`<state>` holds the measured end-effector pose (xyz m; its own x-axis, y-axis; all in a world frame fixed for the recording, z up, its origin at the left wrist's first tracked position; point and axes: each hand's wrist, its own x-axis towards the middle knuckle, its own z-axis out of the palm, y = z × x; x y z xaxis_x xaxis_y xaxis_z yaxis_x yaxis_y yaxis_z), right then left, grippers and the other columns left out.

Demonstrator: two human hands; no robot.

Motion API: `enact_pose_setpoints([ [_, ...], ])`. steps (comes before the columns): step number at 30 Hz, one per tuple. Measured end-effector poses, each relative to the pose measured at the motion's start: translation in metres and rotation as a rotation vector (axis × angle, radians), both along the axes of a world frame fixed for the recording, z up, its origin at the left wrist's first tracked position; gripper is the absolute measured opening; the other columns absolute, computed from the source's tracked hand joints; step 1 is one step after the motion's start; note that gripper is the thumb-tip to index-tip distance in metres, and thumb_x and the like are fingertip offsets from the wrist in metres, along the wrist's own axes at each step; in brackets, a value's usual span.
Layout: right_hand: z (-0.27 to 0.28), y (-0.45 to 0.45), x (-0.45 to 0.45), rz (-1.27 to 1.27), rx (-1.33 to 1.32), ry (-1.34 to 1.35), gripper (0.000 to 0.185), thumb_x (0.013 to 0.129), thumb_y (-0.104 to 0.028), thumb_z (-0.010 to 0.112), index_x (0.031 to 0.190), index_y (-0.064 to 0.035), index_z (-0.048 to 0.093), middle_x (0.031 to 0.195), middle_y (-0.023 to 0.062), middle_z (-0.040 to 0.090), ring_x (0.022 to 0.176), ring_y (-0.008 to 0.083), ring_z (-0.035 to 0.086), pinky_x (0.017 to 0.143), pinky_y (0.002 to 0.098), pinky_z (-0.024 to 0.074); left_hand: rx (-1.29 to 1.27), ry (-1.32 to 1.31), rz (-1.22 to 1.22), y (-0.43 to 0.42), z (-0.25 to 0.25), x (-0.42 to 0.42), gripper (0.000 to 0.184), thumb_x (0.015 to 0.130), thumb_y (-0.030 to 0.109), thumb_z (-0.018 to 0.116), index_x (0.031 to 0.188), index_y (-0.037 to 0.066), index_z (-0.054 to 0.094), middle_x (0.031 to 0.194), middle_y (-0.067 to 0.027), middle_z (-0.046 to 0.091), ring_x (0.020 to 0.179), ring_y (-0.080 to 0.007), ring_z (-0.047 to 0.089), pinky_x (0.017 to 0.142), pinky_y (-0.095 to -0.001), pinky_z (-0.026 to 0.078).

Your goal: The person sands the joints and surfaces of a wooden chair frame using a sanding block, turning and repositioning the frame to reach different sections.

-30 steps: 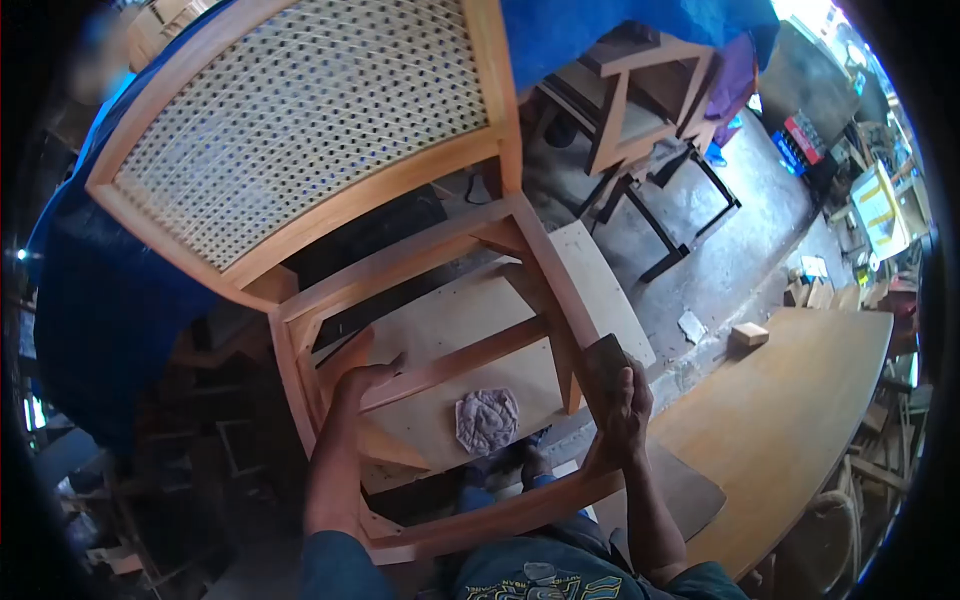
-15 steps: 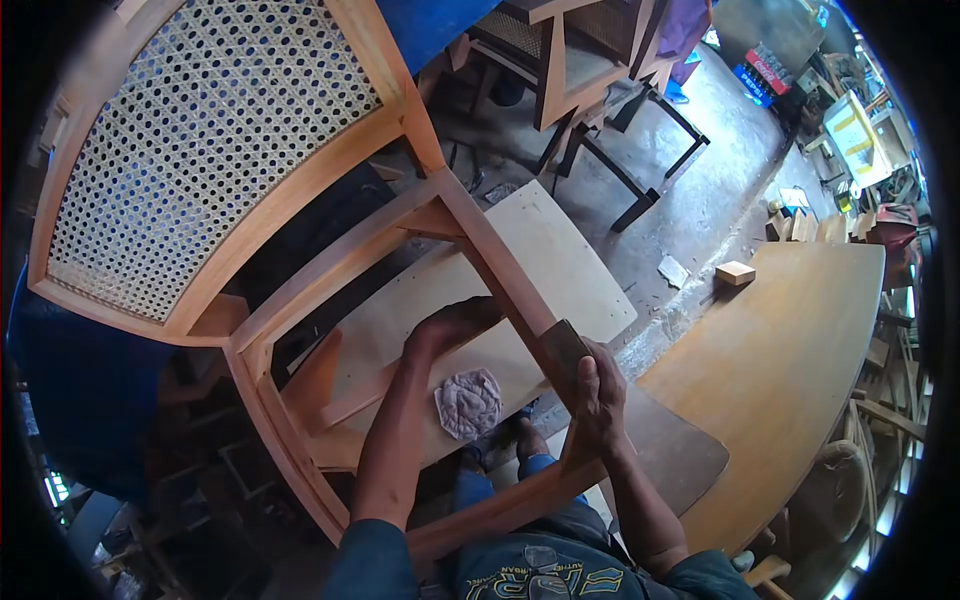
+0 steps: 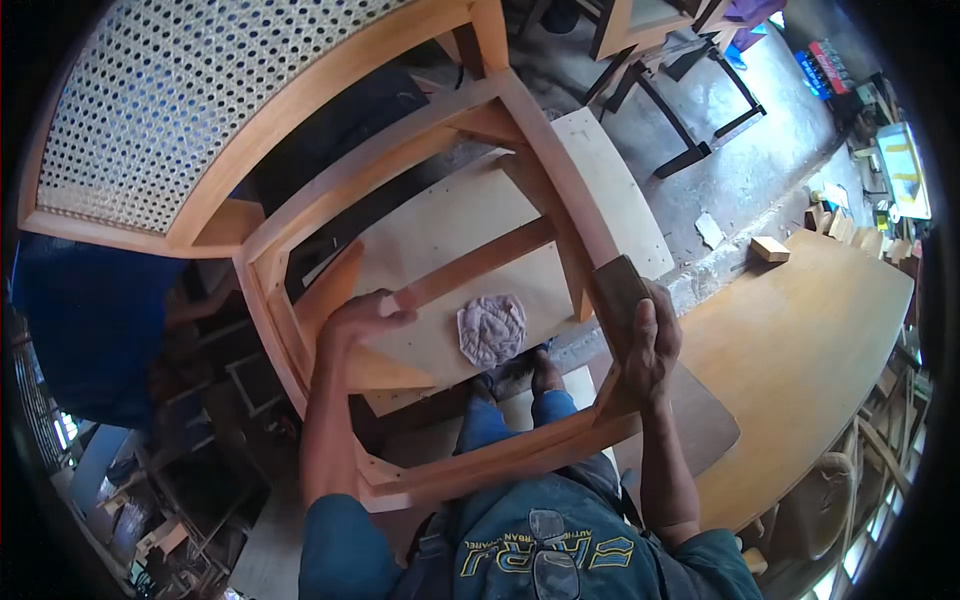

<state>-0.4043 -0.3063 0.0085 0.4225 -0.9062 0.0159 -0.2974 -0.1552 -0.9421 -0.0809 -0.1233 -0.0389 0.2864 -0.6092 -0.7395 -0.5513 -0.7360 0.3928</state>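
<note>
A bare wooden chair frame (image 3: pixel 570 175) lies tilted in front of me, with a woven cane back (image 3: pixel 190 110) at upper left. My right hand (image 3: pixel 655 345) is closed round a dark flat block (image 3: pixel 622 287) lying against the right-hand seat rail. Inside the open seat frame, my left hand (image 3: pixel 362 318) is at the left end of a wooden crossbar (image 3: pixel 490 262). Motion blurs its fingers, so I cannot tell whether they grip the bar. Below the bar, a crumpled pale cloth (image 3: pixel 492 330) rests on a light wooden board (image 3: pixel 430 215).
To the right stands a large curved wooden tabletop (image 3: pixel 800 350) with a small wood block (image 3: pixel 770 249) at its far edge. Dark metal legs (image 3: pixel 690 110) stand on the floor beyond. Blue sheeting (image 3: pixel 85 320) hangs at left. Scrap wood (image 3: pixel 890 400) crowds the far right.
My left hand has moved left along the crossbar, from its far end to its near end. The chair sits higher in view. My right hand keeps its place on the dark block.
</note>
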Motion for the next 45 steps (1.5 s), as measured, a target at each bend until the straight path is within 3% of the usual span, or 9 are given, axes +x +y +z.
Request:
enact_pose_setpoints([
  [6,0.008,0.000,0.002,0.021,-0.021,0.025,0.029,0.093,-0.019,0.041,0.106,0.0027,0.055,0.104,0.0147,0.055,0.098,0.0232,0.051,0.088,0.0325,0.0375,-0.156,-0.131,-0.303,-0.105,-0.027,-0.053,0.057,0.073,0.049,0.062,0.099,-0.001,0.055,0.093,-0.0210,0.061,0.088,-0.0373,0.059,0.076,-0.0406,0.046],
  [14,0.006,0.005,0.004,-0.028,0.014,-0.017,0.028,0.092,-0.018,0.041,0.104,0.0032,0.054,0.102,0.0137,0.055,0.097,0.0219,0.051,0.087,0.0315,0.0367,-0.500,-0.061,-0.224,-0.116,-0.032,-0.068,0.045,0.077,0.038,0.062,0.102,0.001,0.053,0.098,-0.0184,0.060,0.093,-0.0368,0.057,0.079,-0.0421,0.046],
  [23,0.008,0.005,0.007,-0.037,0.055,-0.006,0.034,0.093,-0.024,0.039,0.102,0.0046,0.055,0.101,0.0131,0.055,0.096,0.0212,0.050,0.086,0.0313,0.0369,-0.159,0.077,0.237,0.024,0.006,-0.005,0.041,0.087,0.035,0.052,0.119,0.009,0.051,0.114,-0.0125,0.057,0.105,-0.0242,0.055,0.087,-0.0325,0.041],
  [29,0.000,0.003,0.003,0.003,-0.005,0.046,0.039,0.095,-0.032,0.035,0.106,0.0010,0.053,0.098,0.0091,0.055,0.093,0.0186,0.049,0.085,0.0300,0.0368,0.143,0.046,0.114,0.013,0.005,0.012,0.055,0.088,0.050,0.042,0.123,0.007,0.049,0.115,-0.0091,0.057,0.112,-0.0187,0.049,0.094,-0.0297,0.034],
  [32,0.001,0.004,0.004,-0.005,0.004,0.055,0.039,0.095,-0.031,0.035,0.107,0.0011,0.053,0.099,0.0092,0.055,0.094,0.0187,0.049,0.086,0.0301,0.0365,0.165,0.176,-0.093,-0.030,-0.020,0.006,0.078,0.080,0.069,0.033,0.122,0.005,0.050,0.123,-0.0137,0.052,0.114,-0.0243,0.048,0.094,-0.0344,0.035],
  [39,-0.002,0.002,0.002,-0.006,-0.056,0.042,0.035,0.095,-0.026,0.037,0.106,0.0019,0.054,0.100,0.0090,0.056,0.095,0.0171,0.049,0.087,0.0298,0.0361,-0.471,0.789,0.412,-0.089,-0.086,-0.026,0.046,0.086,0.037,0.048,0.114,0.001,0.056,0.117,-0.0105,0.056,0.108,-0.0201,0.052,0.094,-0.0263,0.037],
  [41,-0.002,0.002,0.003,-0.003,-0.050,0.032,0.035,0.095,-0.027,0.037,0.105,0.0015,0.055,0.098,0.0080,0.056,0.094,0.0164,0.049,0.086,0.0293,0.0363,-0.257,0.638,0.371,-0.133,-0.085,-0.036,0.034,0.084,0.023,0.055,0.108,-0.001,0.058,0.110,-0.0120,0.058,0.103,-0.0166,0.053,0.092,-0.0255,0.039],
  [44,-0.005,-0.001,0.000,0.006,-0.067,0.037,0.034,0.095,-0.027,0.037,0.103,0.0008,0.055,0.096,0.0066,0.056,0.091,0.0155,0.048,0.083,0.0286,0.0366,-0.402,1.030,0.529,-0.128,-0.062,-0.038,0.029,0.085,0.014,0.051,0.109,-0.002,0.057,0.109,-0.0121,0.059,0.105,-0.0169,0.053,0.092,-0.0273,0.040],
  [45,-0.006,-0.001,0.000,0.011,-0.075,0.037,0.034,0.095,-0.027,0.037,0.102,0.0006,0.055,0.095,0.0062,0.056,0.091,0.0152,0.048,0.083,0.0284,0.0367,-0.308,0.894,0.506,-0.131,-0.051,-0.042,0.033,0.083,0.019,0.056,0.109,0.000,0.058,0.109,-0.0098,0.059,0.103,-0.0152,0.053,0.091,-0.0259,0.040],
])
